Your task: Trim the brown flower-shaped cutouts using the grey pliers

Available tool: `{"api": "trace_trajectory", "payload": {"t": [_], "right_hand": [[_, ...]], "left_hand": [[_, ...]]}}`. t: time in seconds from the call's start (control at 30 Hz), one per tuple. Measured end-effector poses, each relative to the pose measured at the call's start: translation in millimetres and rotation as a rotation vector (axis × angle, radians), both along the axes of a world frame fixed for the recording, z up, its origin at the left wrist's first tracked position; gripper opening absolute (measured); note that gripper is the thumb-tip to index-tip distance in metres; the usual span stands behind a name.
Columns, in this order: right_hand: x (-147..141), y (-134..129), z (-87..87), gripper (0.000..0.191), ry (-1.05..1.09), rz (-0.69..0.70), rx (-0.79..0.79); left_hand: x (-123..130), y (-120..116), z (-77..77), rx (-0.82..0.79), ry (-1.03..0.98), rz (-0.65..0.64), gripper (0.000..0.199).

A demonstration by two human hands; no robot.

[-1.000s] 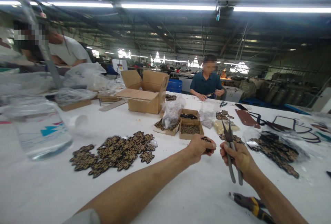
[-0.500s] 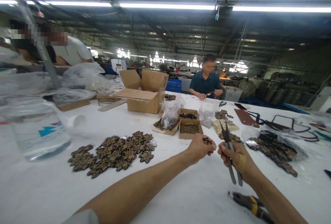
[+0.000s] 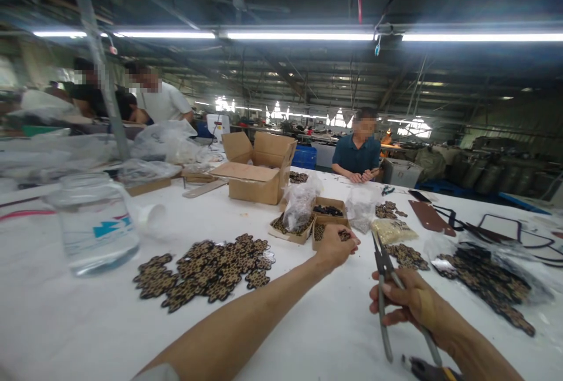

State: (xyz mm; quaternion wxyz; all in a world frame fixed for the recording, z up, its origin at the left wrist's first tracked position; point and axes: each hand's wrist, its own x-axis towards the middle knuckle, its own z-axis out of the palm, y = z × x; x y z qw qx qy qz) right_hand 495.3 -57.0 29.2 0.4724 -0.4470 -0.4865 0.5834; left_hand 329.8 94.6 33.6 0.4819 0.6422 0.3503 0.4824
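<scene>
My left hand (image 3: 336,248) is closed, pinching a small black-and-tan patterned patch (image 3: 344,234) that its fingers partly cover. It is in front of a small cardboard box of tiny brass-coloured pieces (image 3: 318,232) and hides part of that box. My right hand (image 3: 407,298) is wrapped around long-nose pliers (image 3: 383,264), with the jaws pointing up and away and the grey handles spread apart. Left of my forearm lies a pile of flower-shaped patterned patches (image 3: 215,266). A second tool with a dark and yellow handle (image 3: 428,369) lies below my right hand, partly cut off.
A large open carton (image 3: 253,187) stands behind the small boxes. At left is a clear jar of liquid (image 3: 99,225). More patches (image 3: 488,281) lie at right beside plastic bags. A co-worker (image 3: 357,149) sits across the white table (image 3: 303,328).
The pliers' handles have spread and my right hand has moved lower, away from my left hand. The view has tilted up and turned left. The patch stays in my left hand.
</scene>
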Motion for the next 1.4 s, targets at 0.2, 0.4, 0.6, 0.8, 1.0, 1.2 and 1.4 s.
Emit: {"api": "trace_trajectory", "payload": {"t": [0.2, 0.4, 0.6, 0.8, 1.0, 1.2, 1.4], "right_hand": [[-16.4, -8.3, 14.3, 0.072, 0.109, 0.06, -0.113], [-21.6, -12.4, 22.9, 0.085, 0.21, 0.12, -0.188], [-21.4, -14.2, 26.8, 0.084, 0.222, 0.171, -0.184], [-23.5, -14.3, 26.7, 0.08, 0.187, 0.165, -0.198], [-22.0, -14.3, 25.3, 0.082, 0.209, 0.185, -0.205], [-19.8, -12.7, 20.7, 0.078, 0.24, 0.207, -0.175], [-21.0, -9.9, 16.3, 0.076, 0.258, 0.212, -0.158]], "left_hand": [[-7.0, 8.3, 3.2, 0.035, 0.034, 0.035, 0.008], [-11.9, 6.4, 7.2, 0.138, 0.145, 0.055, 0.012], [-13.0, -3.2, 13.0, 0.19, 0.16, 0.008, 0.015], [-13.9, -12.4, 20.3, 0.181, 0.129, -0.036, 0.015], [-14.3, -14.5, 21.9, 0.199, 0.094, -0.068, 0.014], [-14.6, -13.4, 22.9, 0.223, 0.026, -0.104, 0.012], [-15.4, -16.1, 25.7, 0.243, -0.013, -0.109, 0.013]]}}
